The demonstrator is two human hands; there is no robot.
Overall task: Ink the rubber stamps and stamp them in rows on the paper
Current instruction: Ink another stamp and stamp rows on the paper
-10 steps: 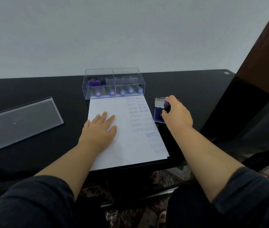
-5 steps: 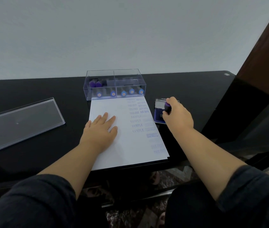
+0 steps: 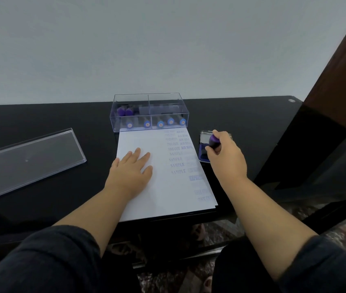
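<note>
My right hand (image 3: 227, 157) grips the purple-handled rubber stamp (image 3: 214, 141), fingers curled round its handle, over the blue ink pad (image 3: 203, 154) that lies just beside the paper's right edge, at about 3 o'clock from the sheet's middle. The stamp's long axis tilts: its handle end leans up toward 11 o'clock, its face points down toward the pad. Whether the face touches the ink I cannot tell, since my fingers hide it. My left hand (image 3: 132, 172) rests flat on the white paper (image 3: 168, 187), fingers straight and spread, pointing toward 1 o'clock. The sheet's long axis runs from 12 to 6, and its stamped rows, among them AIR MAIL and SAMPLE, fill the right side. At 12 o'clock from the paper, touching its far edge, stands the clear stamp box (image 3: 150, 112) with more stamps inside. A clear lid (image 3: 26, 161) lies well apart at 9 o'clock on the black table (image 3: 252, 123). Compared with half a second ago, more of the stamp's handle shows above my fist, tilted further; my left hand has stayed put.
</note>
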